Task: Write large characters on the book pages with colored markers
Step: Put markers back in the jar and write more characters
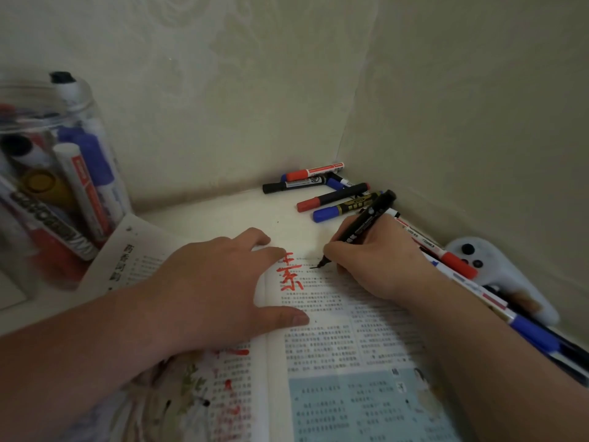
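One head-worn wide-angle view only. The table (pixel 223 212) is looked down on steeply from the near side, facing the far wall corner (pixel 347 129). The open book (pixel 334 330) is seen close.

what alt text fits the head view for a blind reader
A right hand holds a black marker, tip on an open book beside a red character; the left hand presses the pages flat. Loose markers lie in the corner, a marker jar at left.
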